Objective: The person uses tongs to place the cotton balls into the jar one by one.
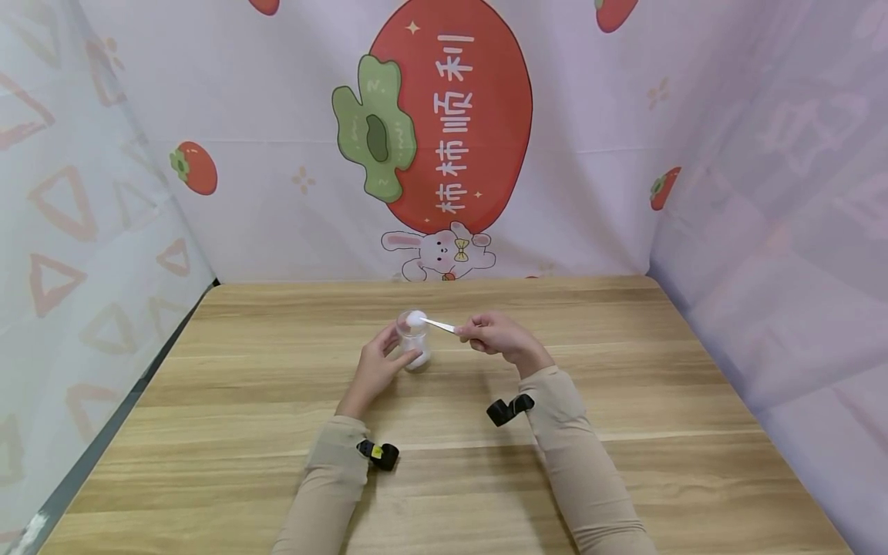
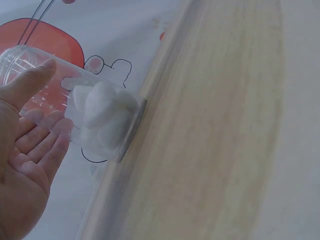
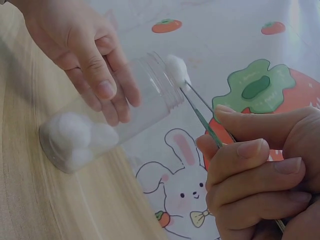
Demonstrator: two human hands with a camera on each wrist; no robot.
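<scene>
A clear jar (image 3: pixel 157 97) stands on the table with several white cotton balls (image 2: pixel 102 112) in its lower part. My left hand (image 1: pixel 378 366) holds the jar from the left, thumb on one side and fingers on the other. Metal tweezers (image 3: pixel 202 120) are pinched between thumb and fingers of my right hand (image 1: pixel 502 337). Their tips grip one cotton ball (image 3: pixel 177 70), which is at the jar's open mouth, by the rim. No lid shows on the jar.
The wooden table (image 1: pixel 444 493) reaches to a white cloth backdrop (image 1: pixel 576 208) printed with persimmons and a rabbit. More cloth hangs at the left and right sides. Black wrist cameras are strapped to both sleeves.
</scene>
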